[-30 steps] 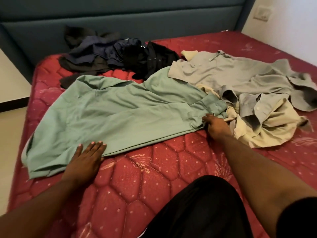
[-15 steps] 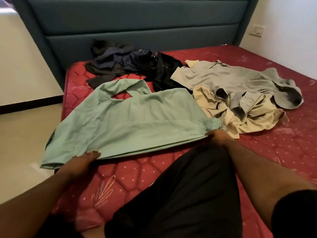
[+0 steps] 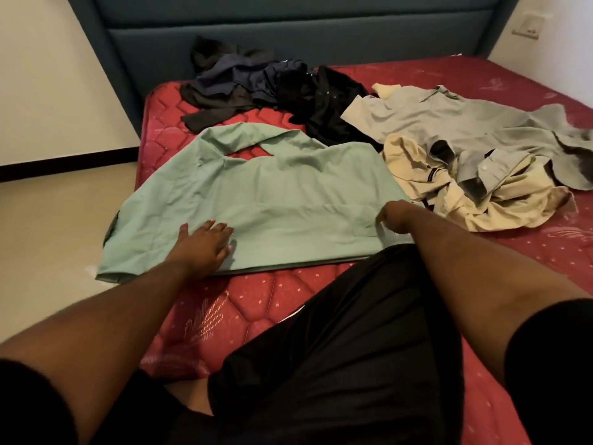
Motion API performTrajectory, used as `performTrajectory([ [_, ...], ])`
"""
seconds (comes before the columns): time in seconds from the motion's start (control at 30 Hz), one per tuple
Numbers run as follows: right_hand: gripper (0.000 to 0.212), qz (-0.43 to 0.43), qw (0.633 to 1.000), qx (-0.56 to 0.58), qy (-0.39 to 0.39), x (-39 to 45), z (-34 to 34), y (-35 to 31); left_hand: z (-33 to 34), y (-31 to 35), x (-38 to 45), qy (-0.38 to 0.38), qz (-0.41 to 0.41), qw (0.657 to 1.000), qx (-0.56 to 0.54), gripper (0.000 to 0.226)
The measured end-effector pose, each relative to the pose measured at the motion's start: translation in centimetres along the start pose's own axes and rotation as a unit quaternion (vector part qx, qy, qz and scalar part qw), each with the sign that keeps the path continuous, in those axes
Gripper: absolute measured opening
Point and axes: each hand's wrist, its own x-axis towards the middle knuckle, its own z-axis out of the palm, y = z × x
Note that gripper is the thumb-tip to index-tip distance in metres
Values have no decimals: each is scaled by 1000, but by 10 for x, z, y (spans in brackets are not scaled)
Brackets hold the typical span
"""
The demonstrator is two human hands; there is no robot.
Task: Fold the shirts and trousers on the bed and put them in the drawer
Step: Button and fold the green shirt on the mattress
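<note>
A green shirt [image 3: 276,200] lies spread on the red mattress [image 3: 256,303], its left sleeve hanging over the bed's left edge. My left hand [image 3: 205,242] rests flat on the shirt's lower left part, fingers straight. My right hand [image 3: 393,216] sits at the shirt's lower right corner with fingers curled into the fabric there. To the right lie a crumpled beige garment [image 3: 500,210] and a grey shirt [image 3: 449,123]. A heap of dark clothes [image 3: 272,85] sits near the headboard.
A blue padded headboard [image 3: 288,36] stands behind the bed. Beige floor [image 3: 48,245] lies to the left, with a white wall and dark skirting. My knee in black shorts [image 3: 353,348] rests on the mattress in front. No drawer is in view.
The green shirt has been pulled toward me and lies flatter. My left hand moved from the shirt's hem edge onto the cloth. The view shifted back and to the left.
</note>
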Motion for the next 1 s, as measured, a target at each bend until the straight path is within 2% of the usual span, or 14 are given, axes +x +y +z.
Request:
performTrajectory([
  [0.13, 41, -42, 999, 25, -17, 25, 20, -22, 1, 42, 47, 4, 52, 999, -13, 60],
  [0.27, 62, -11, 996, 57, -72, 31, 26, 24, 28, 56, 66, -107, -3, 993, -59, 73],
  [0.37, 37, 33, 997, -18, 67, 33, 20, 27, 36, 56, 67, -24, -17, 998, -58, 76],
  [0.43, 34, -24, 981, -65, 180, 45, 9, -3, 32, 68, 81, 38, 2, 997, -63, 77],
  [0.47, 36, -77, 975, -48, 202, 52, 4, -23, 30, 75, 91, 56, 11, 996, -70, 77],
  [0.53, 45, -168, 975, 46, 138, 72, -2, -57, 27, 86, 112, 45, 16, 994, -95, 74],
  [0.6, 54, -205, 976, 58, 52, 95, 9, -76, 29, 81, 129, 10, 13, 994, -106, 71],
  [0.67, 64, -154, 986, 52, 36, 114, 28, -58, 29, 58, 140, 2, 8, 995, -97, 66],
  [0.73, 79, -31, 991, 96, 84, 131, 36, -15, 27, 23, 152, 20, -29, 994, -103, 59],
  [0.77, 86, 20, 989, 99, 112, 141, 34, 4, 25, 9, 160, 55, -55, 991, -111, 55],
  [0.83, 79, 52, 988, 46, 140, 151, 28, 11, 18, 1, 177, 123, -91, 984, -95, 47],
  [0.9, 71, -41, 981, 37, 188, 167, 20, -17, 12, 17, 211, 124, -58, 987, -89, 50],
  [0.97, 75, -154, 974, 35, 163, 185, 21, -36, 11, 29, 247, 75, 10, 992, -105, 62],
  [1.0, 77, -170, 975, 31, 137, 194, 22, -33, 12, 25, 263, 42, 23, 993, -106, 64],
])
